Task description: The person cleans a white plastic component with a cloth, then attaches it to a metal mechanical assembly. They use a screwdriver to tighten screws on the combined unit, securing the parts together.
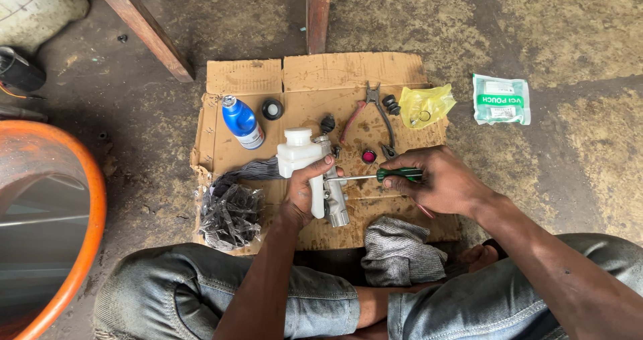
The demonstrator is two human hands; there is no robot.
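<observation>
Cardboard (315, 72) is lying on dirty floor. Left hand (303, 191) fingers are wrapping the metal part (333, 196), hiding its middle; right hand (439, 179) fingers are gripping the green screwdriver (375, 175).

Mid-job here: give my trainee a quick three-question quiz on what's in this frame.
1. True or false: the left hand grips the metal cylinder with the white reservoir.
2. What does the right hand hold? A) the pliers B) the green-handled screwdriver C) the blue bottle
3. Fill in: the grey cloth lies at the near edge of the ______ sheet.

Key: 1 true; 2 B; 3 cardboard.
</observation>
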